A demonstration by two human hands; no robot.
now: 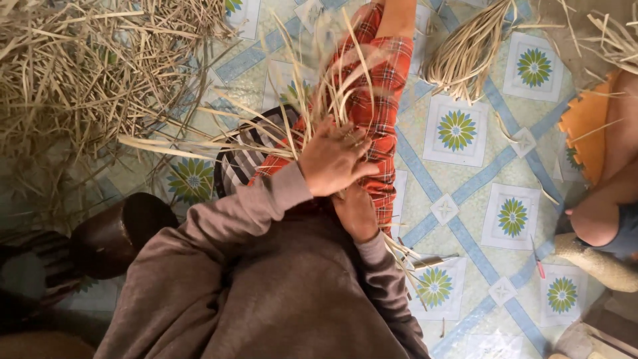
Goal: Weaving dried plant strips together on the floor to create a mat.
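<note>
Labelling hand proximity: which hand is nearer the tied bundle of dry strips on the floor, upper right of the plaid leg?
Right. The right hand sits low by the plaid leg, below-left of the bundle; the left hand lies further left, on the loose strips.

Both arms reach forward from the body in grey-brown sleeves. The left hand [334,159] sits on top — palm down, fingers spread and bent, knuckles up. The right hand [355,213] lies tucked just beneath it, back showing, fingers curled out of sight — wrists close together.
</note>
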